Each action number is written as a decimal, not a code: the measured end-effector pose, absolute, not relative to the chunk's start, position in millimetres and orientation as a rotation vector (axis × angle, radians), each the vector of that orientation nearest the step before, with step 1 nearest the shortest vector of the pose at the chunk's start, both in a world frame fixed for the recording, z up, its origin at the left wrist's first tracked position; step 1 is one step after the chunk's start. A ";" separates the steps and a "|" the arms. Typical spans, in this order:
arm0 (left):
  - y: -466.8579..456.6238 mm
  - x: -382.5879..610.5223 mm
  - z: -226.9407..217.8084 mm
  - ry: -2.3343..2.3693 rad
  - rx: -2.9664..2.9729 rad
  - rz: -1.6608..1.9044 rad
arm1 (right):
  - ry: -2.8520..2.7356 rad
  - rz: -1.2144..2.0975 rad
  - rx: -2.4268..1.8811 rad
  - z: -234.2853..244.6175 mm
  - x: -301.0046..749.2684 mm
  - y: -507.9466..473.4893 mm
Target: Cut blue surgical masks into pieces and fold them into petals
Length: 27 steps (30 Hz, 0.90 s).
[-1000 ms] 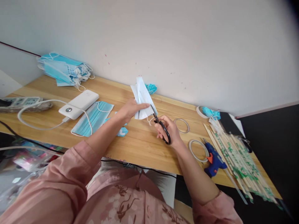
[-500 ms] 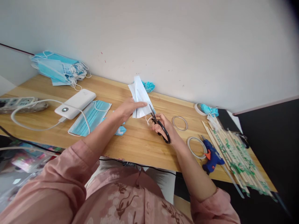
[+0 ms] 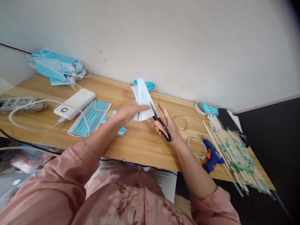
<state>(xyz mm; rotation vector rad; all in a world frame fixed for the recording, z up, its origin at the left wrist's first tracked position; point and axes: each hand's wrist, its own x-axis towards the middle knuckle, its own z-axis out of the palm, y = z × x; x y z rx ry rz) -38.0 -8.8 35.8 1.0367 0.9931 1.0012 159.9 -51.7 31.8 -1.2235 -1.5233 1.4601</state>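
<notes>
My left hand (image 3: 134,111) pinches a face mask (image 3: 142,97), its white side up, with the thumb lying across it. My right hand (image 3: 167,124) grips black-handled scissors (image 3: 163,127), index finger stretched out beside them. The blades reach the mask's right edge, close to my left thumb; whether they touch it I cannot tell. A bit of white ear loop shows below the mask. Behind it lie blue rolled pieces (image 3: 150,86) against the wall. Cut blue scraps (image 3: 121,131) rest on the table under my left forearm.
At the left are a pile of masks (image 3: 56,67), a white power bank (image 3: 75,103) with a cable, a flat blue mask (image 3: 90,120) and a power strip (image 3: 21,104). To the right lie tape rolls (image 3: 180,122), a blue glue gun (image 3: 212,156) and wrapped chopsticks (image 3: 239,159).
The mask and my left hand have shifted slightly right and down. My right index finger has stretched out from the scissors, and more blue pieces show behind the mask.
</notes>
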 end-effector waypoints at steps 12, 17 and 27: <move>-13.5 -33.3 34.9 0.920 1.029 0.967 | -1.554 1.431 -1.164 27.3 161.4 -49.8; -14.9 -32.8 36.5 0.925 0.996 0.970 | -1.563 1.418 -1.141 23.3 162.4 -48.6; -14.6 -32.2 38.7 0.930 0.973 0.976 | -1.546 1.422 -1.171 24.6 160.3 -49.3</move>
